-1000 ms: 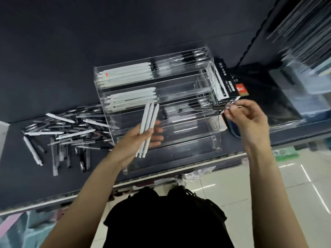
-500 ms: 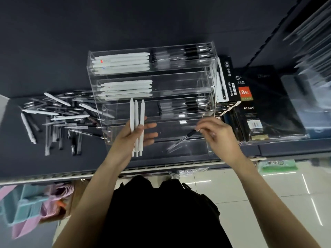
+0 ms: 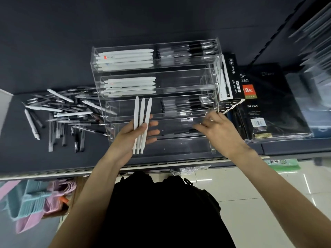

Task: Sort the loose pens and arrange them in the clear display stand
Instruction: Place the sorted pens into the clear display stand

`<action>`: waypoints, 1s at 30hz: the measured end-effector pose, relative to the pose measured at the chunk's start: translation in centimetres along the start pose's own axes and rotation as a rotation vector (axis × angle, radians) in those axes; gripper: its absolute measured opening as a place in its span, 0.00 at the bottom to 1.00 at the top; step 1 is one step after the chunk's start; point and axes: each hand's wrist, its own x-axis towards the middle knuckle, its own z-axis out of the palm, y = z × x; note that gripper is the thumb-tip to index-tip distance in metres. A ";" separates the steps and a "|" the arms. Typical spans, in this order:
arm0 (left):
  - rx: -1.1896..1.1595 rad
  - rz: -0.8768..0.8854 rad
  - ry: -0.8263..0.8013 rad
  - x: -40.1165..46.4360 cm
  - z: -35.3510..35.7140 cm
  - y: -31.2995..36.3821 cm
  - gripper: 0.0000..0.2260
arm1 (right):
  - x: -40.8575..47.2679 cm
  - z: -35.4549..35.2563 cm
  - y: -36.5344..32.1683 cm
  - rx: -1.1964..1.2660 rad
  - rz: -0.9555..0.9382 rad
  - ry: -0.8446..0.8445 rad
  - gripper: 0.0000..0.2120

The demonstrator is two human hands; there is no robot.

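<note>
Mid-sort: my left hand (image 3: 133,136) pinches three white pens (image 3: 142,125) under the thumb at frame centre, right hand (image 3: 217,130) fingers spread over a dark pen (image 3: 186,131) in the clear display stand (image 3: 213,90); next, slot the whites left.

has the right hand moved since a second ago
Yes. The right hand came down from beside the black-and-white gel pen box to the lower right tiers of the clear acrylic display stand.
</note>
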 end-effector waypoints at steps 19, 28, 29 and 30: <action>0.122 -0.058 -0.183 -0.4 -1.0 1.4 0.12 | 3.3 -5.4 -3.8 0.546 0.210 0.269 0.13; 0.387 0.095 -0.313 -1.1 -2.9 3.9 0.16 | 8.5 -7.1 -7.0 1.508 0.434 0.134 0.06; 0.385 0.116 -0.298 -0.9 -3.4 4.5 0.16 | 8.7 -7.2 -6.6 1.558 0.460 0.164 0.05; 0.375 0.140 -0.263 -0.6 -4.0 5.1 0.15 | 8.8 -7.4 -5.9 1.606 0.498 0.221 0.05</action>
